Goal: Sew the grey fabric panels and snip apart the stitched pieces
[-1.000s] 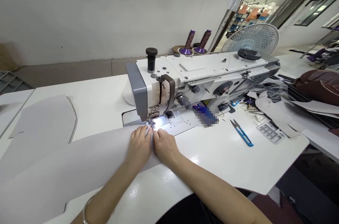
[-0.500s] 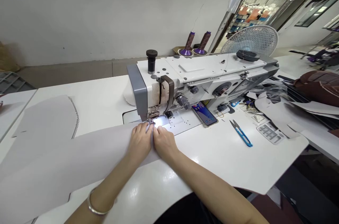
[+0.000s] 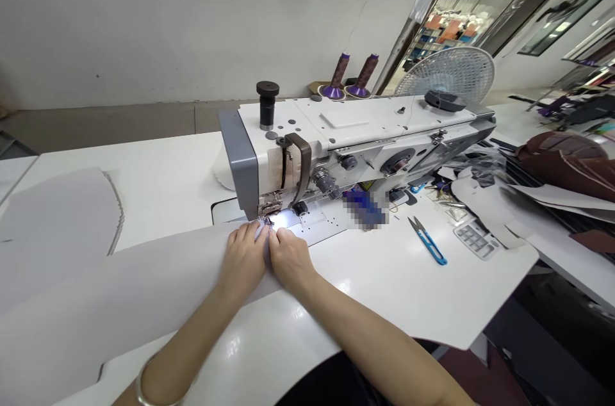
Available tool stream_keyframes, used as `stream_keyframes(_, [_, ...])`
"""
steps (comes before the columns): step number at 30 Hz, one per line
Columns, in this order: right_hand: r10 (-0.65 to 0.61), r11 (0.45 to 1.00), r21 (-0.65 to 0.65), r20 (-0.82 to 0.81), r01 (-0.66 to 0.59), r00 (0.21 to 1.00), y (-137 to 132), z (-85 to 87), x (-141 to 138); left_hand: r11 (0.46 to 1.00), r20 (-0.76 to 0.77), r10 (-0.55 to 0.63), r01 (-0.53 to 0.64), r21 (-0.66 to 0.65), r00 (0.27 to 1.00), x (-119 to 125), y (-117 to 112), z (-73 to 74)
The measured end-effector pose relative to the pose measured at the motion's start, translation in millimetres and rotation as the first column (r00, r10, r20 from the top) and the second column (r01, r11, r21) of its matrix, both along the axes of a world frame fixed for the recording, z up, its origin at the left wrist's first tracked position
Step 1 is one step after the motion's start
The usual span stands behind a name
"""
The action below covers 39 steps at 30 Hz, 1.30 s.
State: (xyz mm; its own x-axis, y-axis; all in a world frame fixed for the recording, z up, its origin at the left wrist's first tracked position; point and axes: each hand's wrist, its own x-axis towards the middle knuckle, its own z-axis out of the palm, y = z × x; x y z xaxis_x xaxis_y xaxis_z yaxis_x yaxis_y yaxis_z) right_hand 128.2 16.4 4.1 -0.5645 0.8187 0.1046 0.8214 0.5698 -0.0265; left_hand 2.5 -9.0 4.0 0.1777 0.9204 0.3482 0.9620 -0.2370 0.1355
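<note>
A long light grey fabric panel (image 3: pixel 158 271) runs across the table from the left and ends under the lit needle area (image 3: pixel 275 221) of the sewing machine (image 3: pixel 307 150). My left hand (image 3: pixel 244 259) bears down on the panel just in front of the presser foot, its bent fingers gripping it near the right edge. Close beside it, my right hand (image 3: pixel 291 259) is closed with thumb and fingers pinching that edge. The two hands nearly touch. The fingertips partly hide the fabric between them.
Blue thread snips (image 3: pixel 427 241) lie right of my hands, near a pale card of square shapes (image 3: pixel 475 239). A pixelated patch covers something under the machine arm. Thread cones (image 3: pixel 336 78) and a fan (image 3: pixel 446 76) stand behind. Another grey panel (image 3: pixel 57 220) lies left; brown pieces (image 3: pixel 567 162) are piled right.
The whole view has shifted slightly, so the machine and hands appear a little further left. Both hands keep their hold on the fabric by the needle. The phone is now pixelated.
</note>
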Motion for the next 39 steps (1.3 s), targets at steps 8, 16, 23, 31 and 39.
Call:
stream_keyframes(8, [0.084, 0.995, 0.055, 0.042, -0.086, 0.996, -1.8, 0.7, -2.2, 0.998, 0.010, -0.035, 0.034, 0.044, 0.999, -0.5, 0.7, 1.2])
stream_keyframes(16, [0.183, 0.978, 0.085, 0.073, -0.189, 0.980, 1.9, 4.0, -1.8, 0.983, -0.090, -0.051, 0.066, 0.173, 0.995, 0.2, -1.1, -9.7])
stream_keyframes(23, [0.228, 0.968, 0.079, 0.111, -0.237, 0.967, 7.4, 4.1, -2.0, 0.977, -0.155, -0.041, 0.073, 0.202, 0.987, -0.7, -3.5, -19.8])
stream_keyframes(31, [0.120, 0.989, 0.075, 0.068, -0.125, 0.990, 9.1, 0.2, -5.8, 0.991, -0.106, 0.010, 0.004, 0.133, 0.994, 2.4, -0.9, -21.5])
stream_keyframes(39, [-0.056, 0.998, -0.036, 0.022, 0.056, 0.998, 10.7, 12.3, -5.1, 0.997, -0.229, 0.007, 0.010, 0.074, 0.973, 3.1, -2.2, -7.5])
